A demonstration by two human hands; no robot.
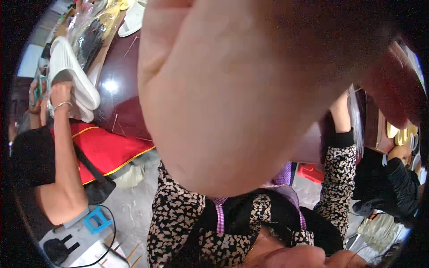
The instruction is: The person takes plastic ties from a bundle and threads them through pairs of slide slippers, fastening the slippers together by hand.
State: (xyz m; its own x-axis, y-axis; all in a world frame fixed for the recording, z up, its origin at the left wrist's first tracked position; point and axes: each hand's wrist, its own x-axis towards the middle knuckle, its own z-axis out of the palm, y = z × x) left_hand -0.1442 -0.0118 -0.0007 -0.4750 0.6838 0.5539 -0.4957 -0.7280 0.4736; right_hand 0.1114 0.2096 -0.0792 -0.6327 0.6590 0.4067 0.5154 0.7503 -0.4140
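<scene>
While it covers most of the view, the blurred hand (232, 89) is too close to tell which one it is, or whether its fingers are spread or pressed. At ten o'clock, a co-worker's hand (60, 93) touches stacked white slippers (71, 71) on the dark red glossy table (117, 102), with clear plastic packages (91, 31) at eleven o'clock.

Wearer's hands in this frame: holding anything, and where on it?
Cannot be told. One hand fills the view right at the lens, blurred; no held thing or fingers show. Which hand it is isn't clear, and the other isn't visible.
</scene>
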